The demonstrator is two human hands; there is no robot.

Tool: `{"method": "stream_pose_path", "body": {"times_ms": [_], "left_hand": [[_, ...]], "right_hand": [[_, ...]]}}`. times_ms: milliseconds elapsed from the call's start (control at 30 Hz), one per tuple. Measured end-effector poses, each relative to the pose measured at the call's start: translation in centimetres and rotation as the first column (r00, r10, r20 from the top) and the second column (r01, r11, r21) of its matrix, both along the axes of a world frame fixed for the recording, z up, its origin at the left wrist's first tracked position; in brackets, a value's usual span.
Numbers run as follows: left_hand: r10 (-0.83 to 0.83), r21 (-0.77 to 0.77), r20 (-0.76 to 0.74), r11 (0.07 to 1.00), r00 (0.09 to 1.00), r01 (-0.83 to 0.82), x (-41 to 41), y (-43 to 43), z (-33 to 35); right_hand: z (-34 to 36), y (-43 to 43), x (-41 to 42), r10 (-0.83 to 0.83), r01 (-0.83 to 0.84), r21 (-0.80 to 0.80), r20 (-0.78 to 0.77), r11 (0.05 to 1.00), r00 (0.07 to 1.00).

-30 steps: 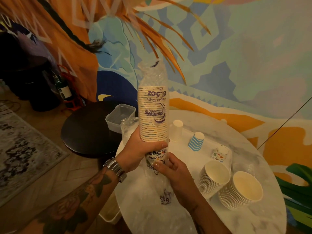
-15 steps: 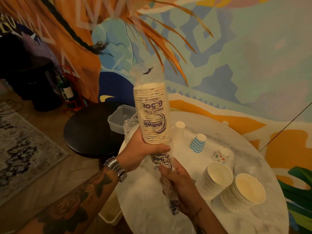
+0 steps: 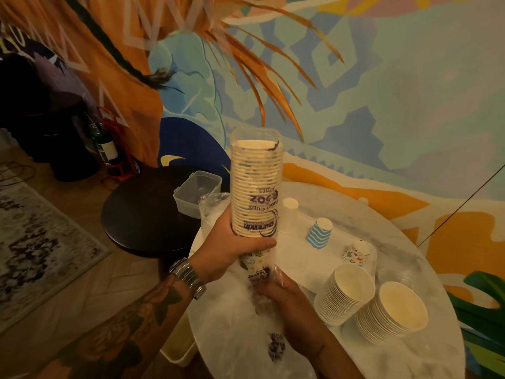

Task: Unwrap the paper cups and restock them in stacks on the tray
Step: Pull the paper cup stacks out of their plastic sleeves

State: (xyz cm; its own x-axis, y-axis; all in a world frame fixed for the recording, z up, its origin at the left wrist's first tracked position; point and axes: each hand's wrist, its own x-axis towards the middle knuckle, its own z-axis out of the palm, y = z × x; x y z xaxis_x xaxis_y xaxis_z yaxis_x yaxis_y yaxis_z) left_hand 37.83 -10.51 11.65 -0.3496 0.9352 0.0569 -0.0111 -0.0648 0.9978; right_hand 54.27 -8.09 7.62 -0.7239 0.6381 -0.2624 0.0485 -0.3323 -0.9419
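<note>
A tall stack of paper cups [image 3: 255,187] stands upright in mid-air inside a clear plastic sleeve with purple print. My left hand [image 3: 232,248] grips the stack's lower end. Below it my right hand [image 3: 284,296] pinches the bunched tail of the plastic sleeve [image 3: 263,277], which trails down over the table. A white tray [image 3: 300,258] lies on the round marble table [image 3: 426,356] behind my hands. Two unwrapped stacks of white cups [image 3: 347,292] [image 3: 393,315] lie tilted at the right.
A blue-striped cup [image 3: 319,233], a white cup [image 3: 289,212] and a patterned cup [image 3: 356,253] sit upside down on the tray. An empty clear plastic box [image 3: 198,192] sits on a dark round table [image 3: 142,212] to the left. A green leaf [image 3: 483,305] is at the right edge.
My right hand has drawn the sleeve downward, so the plastic is tighter over the stack's top. The stack has risen slightly in my left hand.
</note>
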Motion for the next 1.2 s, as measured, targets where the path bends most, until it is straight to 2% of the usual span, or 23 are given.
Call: {"method": "stream_pose_path", "body": {"times_ms": [67, 133, 200, 400, 500, 667, 1000, 1067, 1200], "left_hand": [[-0.011, -0.001, 0.023, 1.000, 1.000, 0.011, -0.1, -0.1, 0.1], [-0.032, -0.004, 0.037, 0.999, 0.999, 0.033, -0.2, -0.1, 0.3], [-0.064, -0.013, 0.059, 0.998, 0.996, 0.064, -0.2, -0.1, 0.3], [-0.076, -0.027, 0.094, 0.997, 0.993, 0.079, -0.1, 0.0, 0.5], [-0.071, -0.019, 0.089, 0.997, 0.993, 0.073, -0.2, 0.0, 0.9], [-0.057, 0.005, 0.064, 0.998, 0.996, 0.057, 0.0, 0.2, 1.2], [-0.024, 0.035, 0.019, 0.999, 1.000, 0.023, -0.3, 0.8, 1.8], [-0.021, 0.046, 0.023, 0.999, 1.000, 0.020, -0.2, 0.9, 2.0], [-0.023, 0.046, 0.034, 0.999, 0.999, 0.022, -0.2, 0.7, 2.0]], "right_hand": [[0.1, 0.3, 0.0, -0.010, 0.011, 0.017, -0.062, 1.000, 0.998], [0.2, 0.8, 0.2, -0.015, 0.012, -0.019, -0.206, 1.000, 0.978], [0.6, 1.1, 0.2, 0.034, -0.043, -0.025, -0.279, 0.999, 0.960], [1.3, 1.5, -0.1, 0.014, -0.017, -0.030, -0.101, 0.999, 0.995], [1.1, 1.6, 0.0, -0.016, 0.013, -0.022, -0.139, 1.000, 0.990], [1.0, 1.7, 0.2, 0.005, -0.030, -0.123, -0.196, 0.992, 0.981], [0.6, 1.5, 0.3, 0.004, -0.028, -0.237, -0.100, 0.971, 0.995], [0.3, 1.3, 0.3, 0.009, -0.027, -0.214, -0.088, 0.976, 0.996], [0.4, 1.2, 0.3, 0.033, -0.033, -0.010, -0.027, 0.999, 0.999]]}}
